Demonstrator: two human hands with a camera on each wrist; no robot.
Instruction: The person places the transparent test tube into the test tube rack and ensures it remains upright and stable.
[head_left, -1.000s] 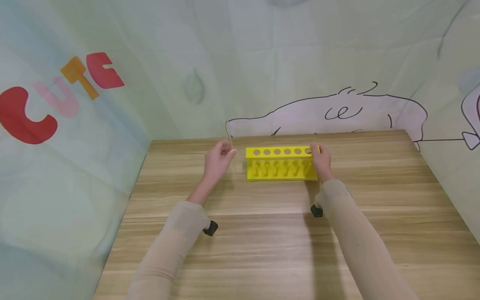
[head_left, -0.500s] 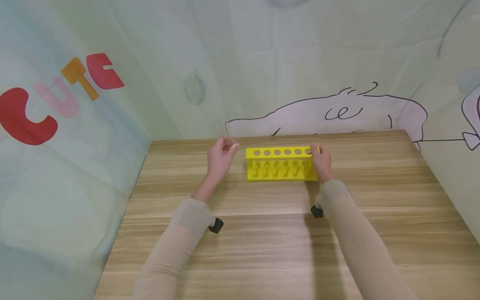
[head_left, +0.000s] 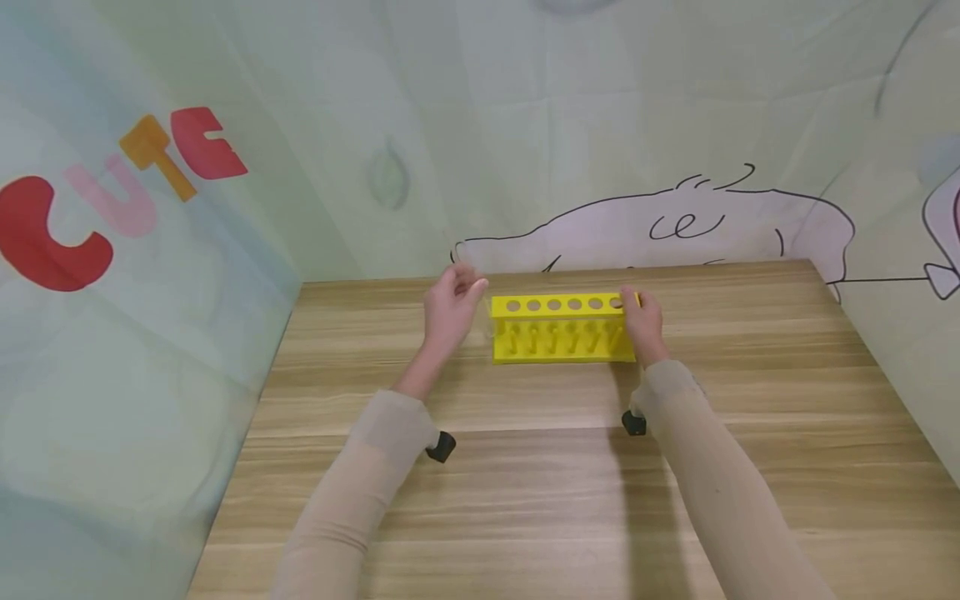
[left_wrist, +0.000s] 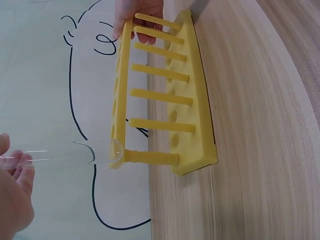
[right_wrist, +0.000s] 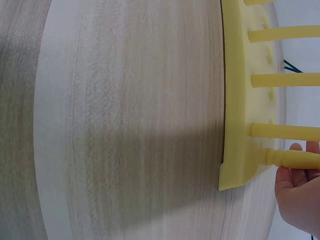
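Note:
A yellow test tube rack (head_left: pixel 566 357) stands on the table, with a row of round holes along its top bar (left_wrist: pixel 121 90) and a row of pegs below. My right hand (head_left: pixel 643 323) grips the rack's right end, its fingers around the end post (right_wrist: pixel 295 159) in the right wrist view. To the left of the rack, my left hand (head_left: pixel 452 308) pinches a clear test tube (left_wrist: pixel 65 154). The tube's rounded end overlaps the near end of the top bar in the left wrist view. No tube shows in any hole.
The wood-grain table (head_left: pixel 555 500) reaches back to a hanging cloth (head_left: pixel 480 125) printed with cartoon drawings. Another cloth with the letters CUTE borders the left side. A small black device (head_left: pixel 442 447) sits at the left wrist, and a similar one (head_left: pixel 634 422) at the right.
My left hand has moved right and slightly away from me, bringing the tube close to the rack's left end. The right hand and the rack have stayed in place.

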